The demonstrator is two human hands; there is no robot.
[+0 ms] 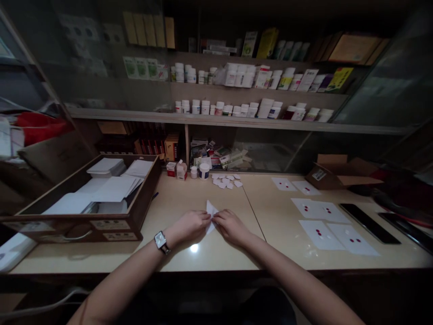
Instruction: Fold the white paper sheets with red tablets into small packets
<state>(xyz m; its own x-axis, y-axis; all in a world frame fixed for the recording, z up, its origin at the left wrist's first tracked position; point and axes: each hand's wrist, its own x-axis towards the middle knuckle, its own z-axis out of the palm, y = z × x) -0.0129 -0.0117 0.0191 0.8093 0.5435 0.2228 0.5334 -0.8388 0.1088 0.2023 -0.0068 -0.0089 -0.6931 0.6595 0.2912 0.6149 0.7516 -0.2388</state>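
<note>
Between my hands, on the table, is a partly folded white paper sheet point(210, 208) with a pointed top corner. The fingers of my left hand point(192, 226) are closed on its left edge; a square watch point(160, 239) is on that wrist. From the other side, my right hand point(232, 227) pinches the same paper. Fingertips cover its middle, so anything inside the fold is hidden. Behind lie several small folded white paper packets point(222, 184). Over on the right, several flat paper sheets point(321, 241) carry dark red and pale tablets point(318, 232).
A wooden drawer point(133, 228) with stacked white paper stands left. Small bottles and a white jar point(204, 171) line the back. An open cardboard box point(321, 177) and a black phone point(369, 223) are at right. Glass-fronted shelves point(237, 119) of medicine bottles rise behind the table.
</note>
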